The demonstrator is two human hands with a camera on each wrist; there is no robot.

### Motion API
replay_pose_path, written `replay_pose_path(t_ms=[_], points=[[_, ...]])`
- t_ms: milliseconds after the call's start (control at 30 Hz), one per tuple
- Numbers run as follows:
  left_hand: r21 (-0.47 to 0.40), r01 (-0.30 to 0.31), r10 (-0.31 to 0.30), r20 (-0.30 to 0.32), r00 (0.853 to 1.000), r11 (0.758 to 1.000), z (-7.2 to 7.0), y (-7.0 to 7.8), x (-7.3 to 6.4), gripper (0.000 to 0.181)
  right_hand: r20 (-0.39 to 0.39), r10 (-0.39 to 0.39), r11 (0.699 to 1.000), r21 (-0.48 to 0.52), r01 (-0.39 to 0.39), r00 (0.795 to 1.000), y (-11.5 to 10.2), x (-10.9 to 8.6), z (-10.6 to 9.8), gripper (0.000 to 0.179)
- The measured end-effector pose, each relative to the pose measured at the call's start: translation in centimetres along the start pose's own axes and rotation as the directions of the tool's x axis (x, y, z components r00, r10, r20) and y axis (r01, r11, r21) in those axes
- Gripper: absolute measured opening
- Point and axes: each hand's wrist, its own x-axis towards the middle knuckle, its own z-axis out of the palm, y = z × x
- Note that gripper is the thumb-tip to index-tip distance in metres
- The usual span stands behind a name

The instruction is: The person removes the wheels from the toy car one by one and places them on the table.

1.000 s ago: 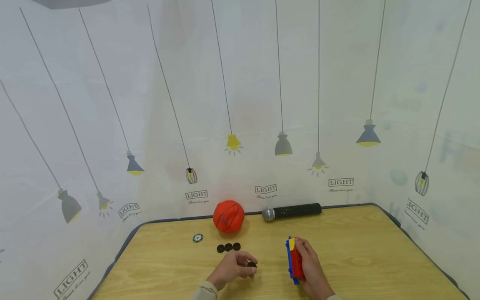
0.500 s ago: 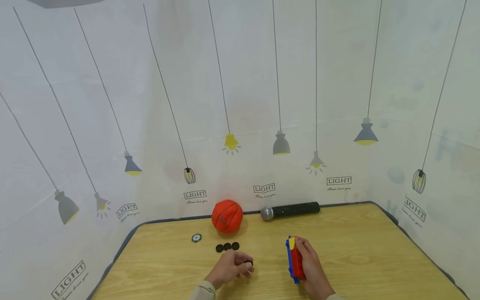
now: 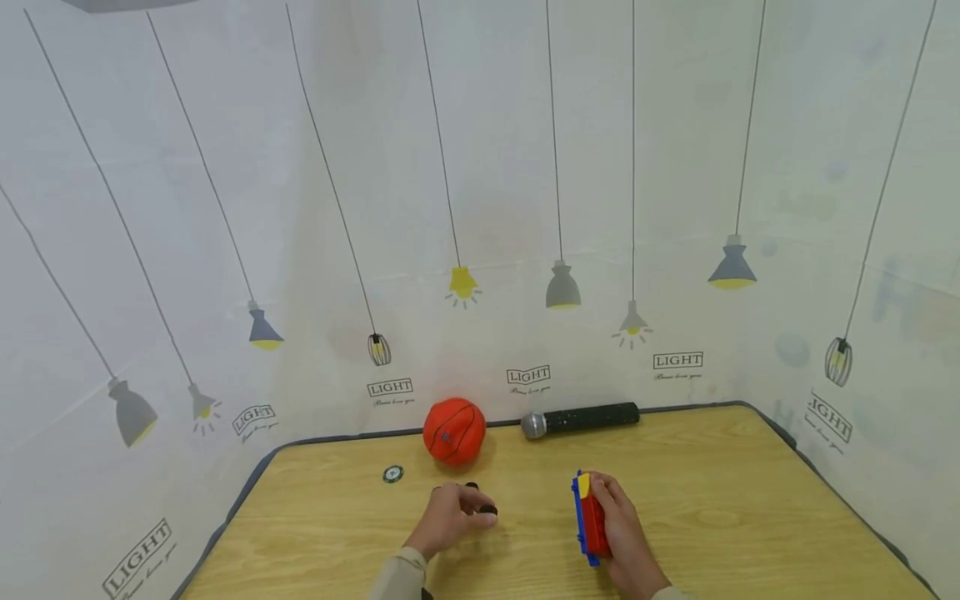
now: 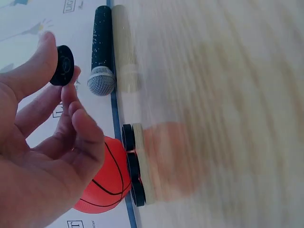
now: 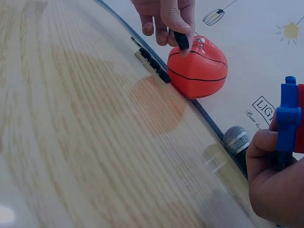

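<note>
Between thumb and fingertips, my left hand (image 3: 442, 521) pinches a small black toy wheel (image 4: 65, 65), held up off the table. Three more black wheels (image 4: 133, 166) stand in a row beyond this hand; in the head view it hides most of them. To the right, my right hand (image 3: 628, 537) grips a plastic toy car (image 3: 591, 521) with a red body, a yellow end and a blue base with small pegs. The base faces left, toward the left hand. In the right wrist view only part of the toy's blue base (image 5: 288, 118) shows, at the right edge.
A red ball (image 3: 454, 432) with black lines sits at the back of the wooden table (image 3: 735, 517). Right of it lies a black microphone (image 3: 581, 420) with a silver head. A poker chip (image 3: 393, 473) lies left of the ball. Printed sheeting rises behind.
My left hand has moved left and away from me with the wheel, now covering much of the wheel row. The wheel has turned in its fingers. My right hand and the toy car have stayed put.
</note>
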Motion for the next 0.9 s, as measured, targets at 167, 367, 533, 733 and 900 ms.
replay_pose_path(t_ms=[167, 367, 533, 733, 900], points=[[-0.015, 0.029, -0.029, -0.037, 0.999, 0.999, -0.2, -0.2, 0.5, 0.027, 0.004, 0.000, 1.000, 0.002, 0.000, 1.000, 0.2, 0.1, 0.0, 0.040], [-0.007, 0.058, -0.058, -0.054, 0.997, 0.998, -0.6, -0.8, 1.4, 0.026, 0.007, 0.010, 1.000, -0.004, -0.010, 1.000, 0.1, 0.2, 0.1, 0.042], [0.096, -0.026, 0.031, -0.046, 0.998, 0.995, -1.1, -1.3, 3.0, 0.027, 0.005, 0.016, 1.000, -0.013, -0.016, 1.000, -0.1, 0.3, 0.0, 0.046], [0.280, -0.123, 0.147, -0.067, 0.987, 0.952, -1.7, -1.3, 4.7, 0.024, 0.005, 0.019, 1.000, -0.008, -0.019, 1.000, 0.1, 0.2, 0.0, 0.046], [0.413, -0.130, 0.176, -0.074, 0.982, 0.902, -1.9, -0.9, 5.0, 0.024, -0.005, 0.031, 0.999, -0.010, -0.031, 1.000, 0.1, 0.2, 0.0, 0.046]])
